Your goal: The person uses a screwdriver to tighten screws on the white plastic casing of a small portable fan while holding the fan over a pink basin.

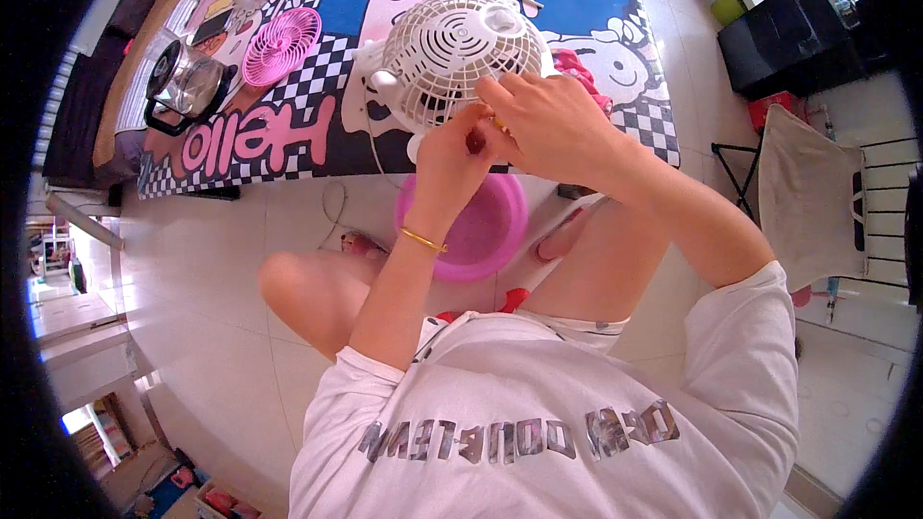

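Observation:
A white fan [452, 53] with a round slotted grille lies on the table in front of me. At its near edge, my left hand [460, 146] is closed, fingertips pinched together. My right hand [548, 120] meets it there, its fingers bent over the rim of the grille and closed. Whatever sits between the fingers is hidden. A small yellow band shows where the two hands meet. Behind my right hand a red cloth [585, 79] lies by the fan. To the left is a pink round slotted grille [281, 46].
A clear pitcher with a black handle [187, 86] stands at the table's left. The patterned tablecloth [260, 139] covers the table. Below its near edge a pink basin [481, 231] sits on the floor between my legs. A beige folding chair [808, 197] is at the right.

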`<state>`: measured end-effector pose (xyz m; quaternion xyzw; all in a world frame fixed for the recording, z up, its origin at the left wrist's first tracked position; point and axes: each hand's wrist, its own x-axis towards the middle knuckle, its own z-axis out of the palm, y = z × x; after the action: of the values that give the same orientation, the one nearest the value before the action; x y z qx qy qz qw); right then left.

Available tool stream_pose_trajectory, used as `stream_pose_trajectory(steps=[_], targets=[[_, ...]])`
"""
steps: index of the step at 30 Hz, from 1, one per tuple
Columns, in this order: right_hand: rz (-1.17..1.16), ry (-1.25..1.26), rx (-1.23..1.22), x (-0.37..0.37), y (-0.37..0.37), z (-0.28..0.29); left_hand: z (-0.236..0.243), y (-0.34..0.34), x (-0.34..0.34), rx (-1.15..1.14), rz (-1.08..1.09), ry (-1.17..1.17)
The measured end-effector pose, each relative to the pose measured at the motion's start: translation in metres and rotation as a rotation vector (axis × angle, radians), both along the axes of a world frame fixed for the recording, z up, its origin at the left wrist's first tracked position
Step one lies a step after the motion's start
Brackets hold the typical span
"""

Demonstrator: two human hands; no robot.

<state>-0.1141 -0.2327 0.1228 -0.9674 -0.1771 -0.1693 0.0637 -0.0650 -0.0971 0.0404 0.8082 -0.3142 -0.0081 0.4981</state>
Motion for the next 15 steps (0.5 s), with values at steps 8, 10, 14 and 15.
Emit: stream_pose_trajectory(steps=[8, 10, 14, 15], targets=[[0.058, -0.119, 0.068, 0.003, -0.005, -0.008, 0.008, -0.001, -0.005, -0.025, 0.002, 0.076], [0.062, -0.124, 0.069, 0.003, -0.006, -0.012, 0.008, -0.001, -0.005, -0.012, -0.026, 0.094], [-0.215, 0.454, -0.142, 0.003, 0.010, 0.022, -0.005, -0.001, 0.000, -0.023, -0.021, 0.027], [-0.212, 0.453, -0.141, 0.004, 0.010, 0.022, -0.007, 0.001, 0.001, -0.033, -0.039, 0.000]])
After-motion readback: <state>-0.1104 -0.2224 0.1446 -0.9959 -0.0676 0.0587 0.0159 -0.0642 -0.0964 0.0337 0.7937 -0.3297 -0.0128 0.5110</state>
